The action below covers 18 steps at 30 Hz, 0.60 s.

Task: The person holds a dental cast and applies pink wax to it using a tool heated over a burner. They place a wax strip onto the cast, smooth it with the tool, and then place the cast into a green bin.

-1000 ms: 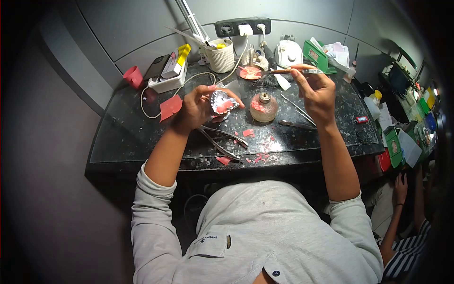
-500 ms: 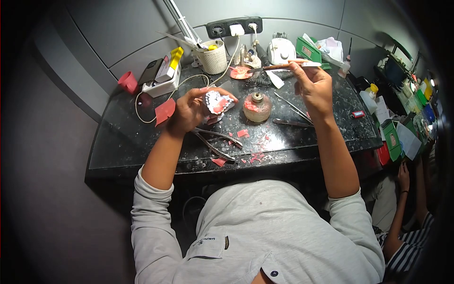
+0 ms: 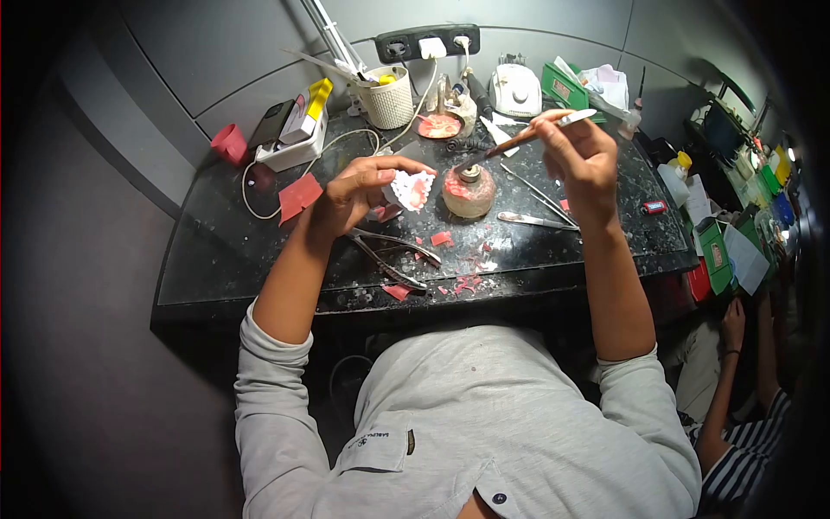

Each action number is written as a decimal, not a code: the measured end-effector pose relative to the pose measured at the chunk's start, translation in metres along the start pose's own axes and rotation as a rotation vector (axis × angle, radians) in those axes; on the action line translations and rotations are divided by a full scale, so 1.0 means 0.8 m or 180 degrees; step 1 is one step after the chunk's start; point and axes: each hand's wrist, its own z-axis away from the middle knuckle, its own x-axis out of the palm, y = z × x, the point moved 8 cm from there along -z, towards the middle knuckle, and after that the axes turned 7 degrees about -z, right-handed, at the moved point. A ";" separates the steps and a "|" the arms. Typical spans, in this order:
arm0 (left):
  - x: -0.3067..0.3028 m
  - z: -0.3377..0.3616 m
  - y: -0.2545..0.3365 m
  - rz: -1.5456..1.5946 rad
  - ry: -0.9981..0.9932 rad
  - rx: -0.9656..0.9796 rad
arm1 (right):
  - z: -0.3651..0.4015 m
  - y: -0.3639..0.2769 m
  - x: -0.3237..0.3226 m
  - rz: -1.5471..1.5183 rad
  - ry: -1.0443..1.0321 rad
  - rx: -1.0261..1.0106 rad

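Note:
My left hand (image 3: 359,192) is wrapped round a white dental cast (image 3: 410,190) with pink wax on it, left of the round glass burner (image 3: 469,197). My right hand (image 3: 577,154) pinches a wax knife with a brown handle (image 3: 525,136) and a white end. Its dark tip is at the top of the burner. No flame can be made out. Long-handled pliers (image 3: 389,259) lie below my left hand. A silver knife (image 3: 532,220) and thin tweezers (image 3: 536,190) rest to the right of the burner.
Pink wax sheet (image 3: 299,197) and scraps (image 3: 441,238) lie on the black table (image 3: 233,268). Behind are a red cup (image 3: 230,144), a white box (image 3: 294,152), a woven holder (image 3: 387,102), a wax dish (image 3: 440,126) and a white device (image 3: 516,90). Another person's hand (image 3: 734,322) is at the right.
The wax knife has come down from near the wax dish to the burner top. My left hand has turned the cast and moved it slightly right, towards the burner.

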 end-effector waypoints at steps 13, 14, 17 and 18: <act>0.006 -0.002 -0.003 0.0025 -0.0103 0.0031 | 0.031 -0.012 0.065 0.0241 -0.0964 -0.0300; 0.006 -0.002 -0.002 0.0022 -0.0088 0.0034 | 0.031 -0.012 0.065 0.0218 -0.0947 -0.0318; 0.004 -0.002 -0.003 0.0022 -0.0012 0.0026 | 0.031 -0.011 0.066 0.0176 -0.0880 -0.0352; 0.003 -0.001 -0.003 0.0030 0.0051 0.0016 | 0.031 -0.011 0.064 0.0159 -0.0833 -0.0364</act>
